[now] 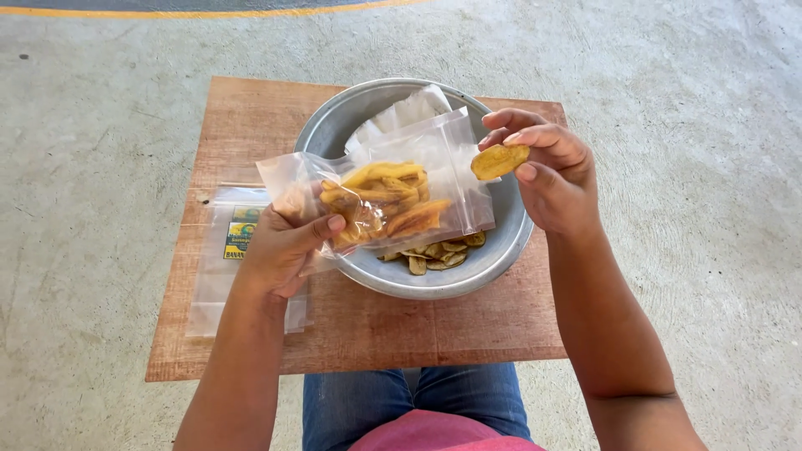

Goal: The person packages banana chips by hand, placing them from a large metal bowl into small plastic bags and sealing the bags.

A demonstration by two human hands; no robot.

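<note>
Chip [499,160] between right-hand fingers [535,138], beside bag [401,196].

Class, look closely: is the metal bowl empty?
No, a few banana chips lie in the bottom of the metal bowl, below the clear bag held over it.

**Yellow chips, grey bowl, brown desk**

The chip [499,160] is golden yellow with a darker brown edge. The clear bag [393,196] shows more chips in yellow and orange. The bowl [334,125] is dull silver-grey, and the chips left in it are paler, yellow-green. The desk [251,125] is reddish brown with faint wood grain. The flat bags [219,276] on it are clear, with a yellow, green and black label. The floor [702,167] is mottled pale grey, crossed by a yellow line. The jeans [351,405] are blue, and the shirt [443,434] is pink.
</note>
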